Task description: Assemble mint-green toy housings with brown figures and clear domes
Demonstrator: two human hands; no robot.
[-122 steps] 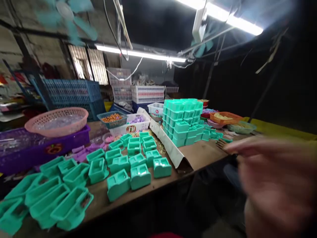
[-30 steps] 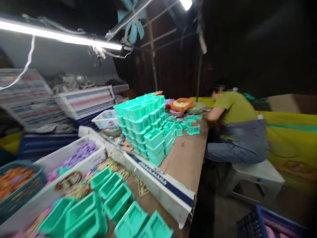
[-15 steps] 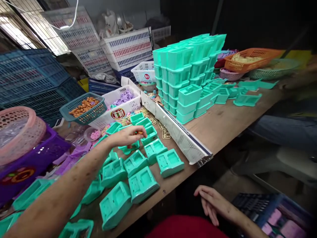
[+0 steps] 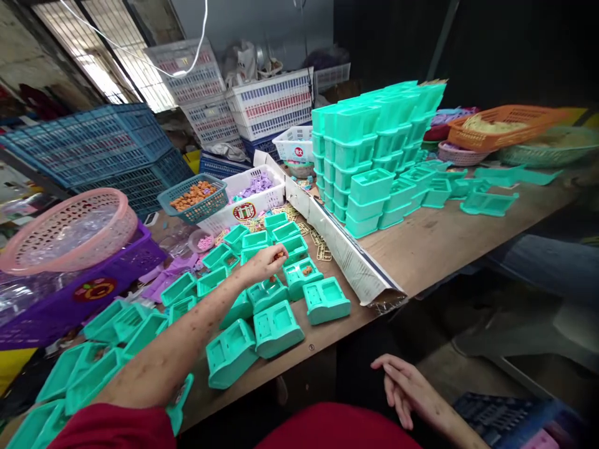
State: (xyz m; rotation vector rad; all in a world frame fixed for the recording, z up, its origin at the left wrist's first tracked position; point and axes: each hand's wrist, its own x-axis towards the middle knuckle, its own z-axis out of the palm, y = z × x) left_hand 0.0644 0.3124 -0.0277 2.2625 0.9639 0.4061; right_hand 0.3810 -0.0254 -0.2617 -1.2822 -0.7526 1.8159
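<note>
My left hand (image 4: 266,262) reaches over the rows of teal plastic housings (image 4: 279,326) on the wooden table (image 4: 421,243). Its fingertips pinch small orange pieces above a housing (image 4: 302,272) that has an orange piece lying in it. My right hand (image 4: 408,388) rests low by my lap, fingers apart and holding nothing. A small teal basket of orange pieces (image 4: 193,197) stands beyond the housings.
A tall stack of teal housings (image 4: 369,149) stands past a cardboard divider (image 4: 344,252). A white bin of purple parts (image 4: 248,196), a pink basket (image 4: 65,231) on a purple tray, blue and white crates and an orange basket (image 4: 503,125) ring the table. A person's leg shows at right.
My view swung from the seated co-worker at the right back to the table. My left hand shifted slightly right over the housings; an orange piece now lies in one. My right hand stayed put.
</note>
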